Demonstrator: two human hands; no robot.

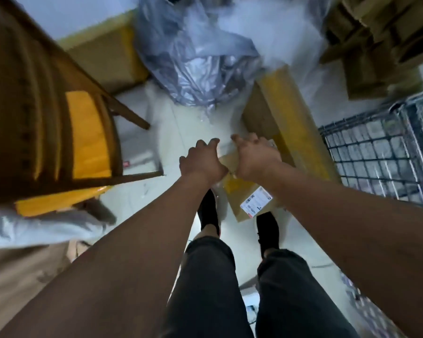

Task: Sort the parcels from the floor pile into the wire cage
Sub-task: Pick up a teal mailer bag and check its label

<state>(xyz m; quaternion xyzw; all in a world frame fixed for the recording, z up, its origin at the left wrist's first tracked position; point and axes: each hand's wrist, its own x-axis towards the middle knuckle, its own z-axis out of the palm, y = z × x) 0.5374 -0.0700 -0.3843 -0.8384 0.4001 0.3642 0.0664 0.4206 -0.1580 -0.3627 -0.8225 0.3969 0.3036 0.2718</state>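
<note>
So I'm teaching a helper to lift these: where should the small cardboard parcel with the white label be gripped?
Judging by its flat shape, take the small cardboard parcel by its two opposite side edges, from above. Both the left hand and right hand are at its far end.

Dim, cool indoor light on the pale floor (200,118); motion blur smears my forearms and the plastic bag (195,57) ahead, wide-angle distortion bends the wooden chair (47,98) and wire cage (381,152) at the edges.
</note>
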